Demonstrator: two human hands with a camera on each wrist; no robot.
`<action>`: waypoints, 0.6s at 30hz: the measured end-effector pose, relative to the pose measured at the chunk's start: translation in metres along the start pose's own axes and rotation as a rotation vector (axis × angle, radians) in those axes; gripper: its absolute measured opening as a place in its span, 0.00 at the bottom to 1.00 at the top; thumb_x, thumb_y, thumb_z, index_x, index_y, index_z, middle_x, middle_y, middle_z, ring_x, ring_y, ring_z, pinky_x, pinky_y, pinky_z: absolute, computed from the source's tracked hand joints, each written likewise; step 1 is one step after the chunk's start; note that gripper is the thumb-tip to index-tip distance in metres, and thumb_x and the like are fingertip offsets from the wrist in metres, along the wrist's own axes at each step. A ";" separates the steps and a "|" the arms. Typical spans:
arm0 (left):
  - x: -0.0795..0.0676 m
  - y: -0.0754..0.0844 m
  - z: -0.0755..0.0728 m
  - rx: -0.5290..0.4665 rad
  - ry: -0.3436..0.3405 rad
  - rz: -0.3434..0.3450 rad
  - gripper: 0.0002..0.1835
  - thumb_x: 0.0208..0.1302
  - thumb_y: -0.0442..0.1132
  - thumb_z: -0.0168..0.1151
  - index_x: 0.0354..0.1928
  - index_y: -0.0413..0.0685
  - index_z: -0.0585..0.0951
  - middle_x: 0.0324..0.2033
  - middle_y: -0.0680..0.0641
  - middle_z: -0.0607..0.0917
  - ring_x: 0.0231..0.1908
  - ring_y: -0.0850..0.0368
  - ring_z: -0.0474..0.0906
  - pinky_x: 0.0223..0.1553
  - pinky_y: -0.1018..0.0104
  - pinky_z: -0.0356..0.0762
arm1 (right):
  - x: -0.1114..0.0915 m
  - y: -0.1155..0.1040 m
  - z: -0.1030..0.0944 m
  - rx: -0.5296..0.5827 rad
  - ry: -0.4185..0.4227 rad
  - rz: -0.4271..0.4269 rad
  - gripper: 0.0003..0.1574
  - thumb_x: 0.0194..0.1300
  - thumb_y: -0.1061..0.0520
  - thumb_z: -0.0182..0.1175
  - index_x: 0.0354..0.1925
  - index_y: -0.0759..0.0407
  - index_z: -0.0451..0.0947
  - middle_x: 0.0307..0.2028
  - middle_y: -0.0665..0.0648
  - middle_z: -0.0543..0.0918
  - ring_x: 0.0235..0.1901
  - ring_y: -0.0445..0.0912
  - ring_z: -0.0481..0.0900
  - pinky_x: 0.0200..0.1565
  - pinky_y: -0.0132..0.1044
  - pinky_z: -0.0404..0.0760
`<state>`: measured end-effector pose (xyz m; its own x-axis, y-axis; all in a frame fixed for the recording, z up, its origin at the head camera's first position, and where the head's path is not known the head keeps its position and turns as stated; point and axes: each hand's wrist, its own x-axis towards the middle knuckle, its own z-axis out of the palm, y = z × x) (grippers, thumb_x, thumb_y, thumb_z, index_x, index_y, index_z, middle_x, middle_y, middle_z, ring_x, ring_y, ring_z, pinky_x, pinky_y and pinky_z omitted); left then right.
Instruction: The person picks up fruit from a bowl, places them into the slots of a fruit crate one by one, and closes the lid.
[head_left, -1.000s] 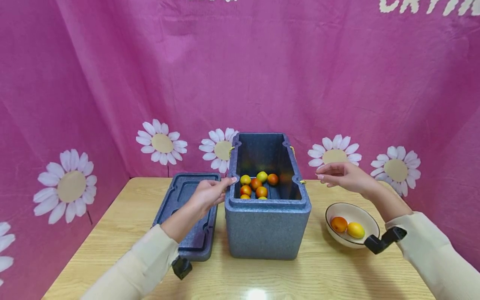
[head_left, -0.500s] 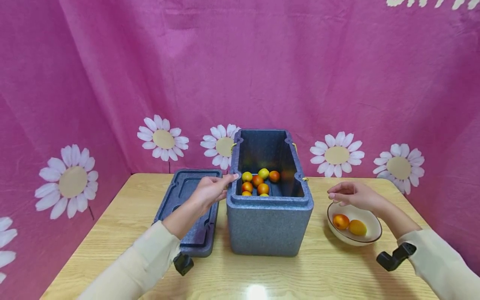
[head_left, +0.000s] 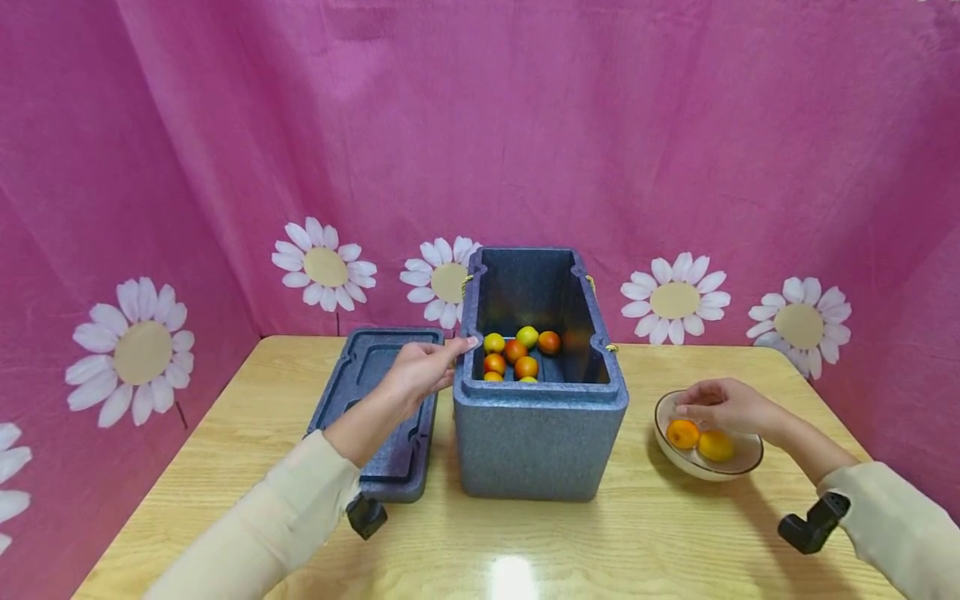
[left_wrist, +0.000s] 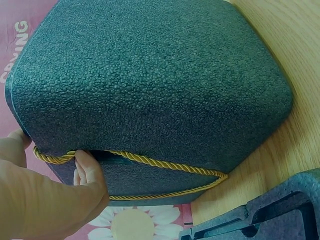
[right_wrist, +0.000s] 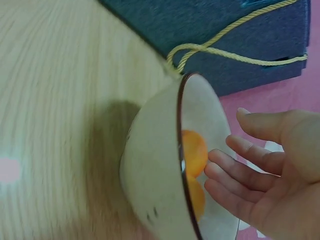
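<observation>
A grey foam cooler box [head_left: 536, 450] stands lidless on the table, with several red-orange and yellow round fruits [head_left: 527, 367] on its floor. My left hand [head_left: 420, 371] grips its left wall, thumb on the rim and fingers outside. In the left wrist view those fingers [left_wrist: 90, 170] lie at a twisted gold cord [left_wrist: 165, 166]. My right hand [head_left: 731, 408] reaches into a cream bowl [right_wrist: 155, 165] with a dark rim, fingers loosely bent and holding nothing. Its fingertips are close to an orange fruit [head_left: 682, 434]; a yellow fruit [head_left: 716, 445] lies beside that one.
The box's grey lid [head_left: 382, 367] lies on the table left of the box, partly behind my left forearm. A pink curtain [head_left: 375, 125] with daisies hangs right behind the wooden table [head_left: 247, 433]. Another gold cord [right_wrist: 235, 55] hangs on the box's right side.
My right hand has come down from above the table behind the bowl to inside the bowl's rim. The left hand keeps its grip on the box; the head view has tilted slightly.
</observation>
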<state>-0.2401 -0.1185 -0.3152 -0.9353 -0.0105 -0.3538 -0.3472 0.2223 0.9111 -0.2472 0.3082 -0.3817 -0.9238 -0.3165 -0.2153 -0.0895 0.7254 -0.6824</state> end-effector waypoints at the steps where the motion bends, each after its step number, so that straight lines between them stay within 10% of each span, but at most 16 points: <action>1: 0.000 0.000 0.000 -0.001 -0.003 0.006 0.41 0.62 0.57 0.64 0.67 0.35 0.67 0.68 0.41 0.71 0.65 0.47 0.74 0.69 0.56 0.70 | 0.000 0.000 0.000 -0.031 0.007 -0.006 0.25 0.69 0.52 0.60 0.52 0.73 0.76 0.43 0.64 0.86 0.39 0.41 0.79 0.40 0.30 0.83; 18: -0.002 0.001 0.000 -0.008 -0.003 0.010 0.41 0.62 0.57 0.64 0.67 0.35 0.67 0.68 0.41 0.71 0.65 0.48 0.74 0.69 0.56 0.71 | 0.004 0.006 0.012 -0.290 0.030 -0.172 0.20 0.50 0.58 0.75 0.39 0.66 0.79 0.34 0.56 0.86 0.35 0.45 0.82 0.37 0.28 0.82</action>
<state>-0.2389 -0.1182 -0.3139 -0.9386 -0.0053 -0.3450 -0.3381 0.2141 0.9164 -0.2471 0.3034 -0.3951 -0.8961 -0.4345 -0.0909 -0.3431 0.8080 -0.4790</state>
